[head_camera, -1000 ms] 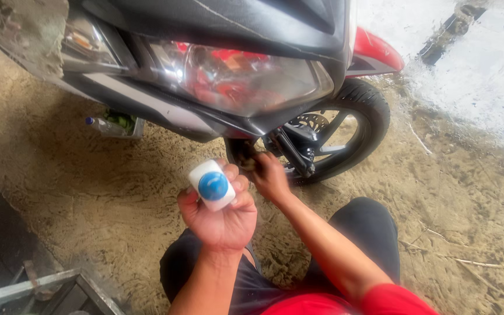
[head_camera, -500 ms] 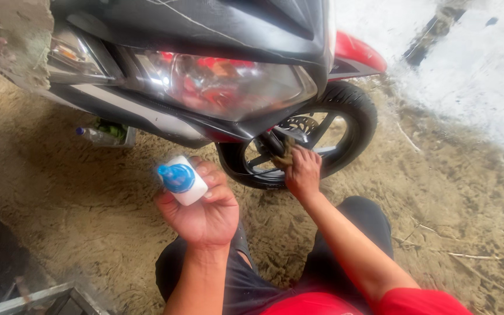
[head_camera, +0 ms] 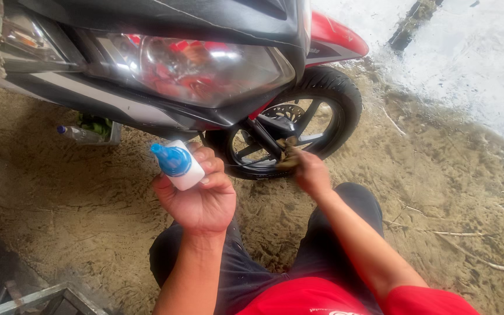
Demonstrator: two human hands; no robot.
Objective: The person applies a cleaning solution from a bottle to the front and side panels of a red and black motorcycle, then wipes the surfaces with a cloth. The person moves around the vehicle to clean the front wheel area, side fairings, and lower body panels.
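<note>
Head view: your left hand (head_camera: 196, 195) clamps a light, slick white bottle (head_camera: 179, 165) by its body; your right hand (head_camera: 309, 172) seemingly presses a rag (head_camera: 287, 158) to the wheel (head_camera: 298, 125).

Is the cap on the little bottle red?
No, the left hand holds a white bottle with a blue cap.

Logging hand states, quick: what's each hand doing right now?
Left hand: closed around a white bottle with blue cap.
Right hand: at the front wheel, holding a rag.
</note>
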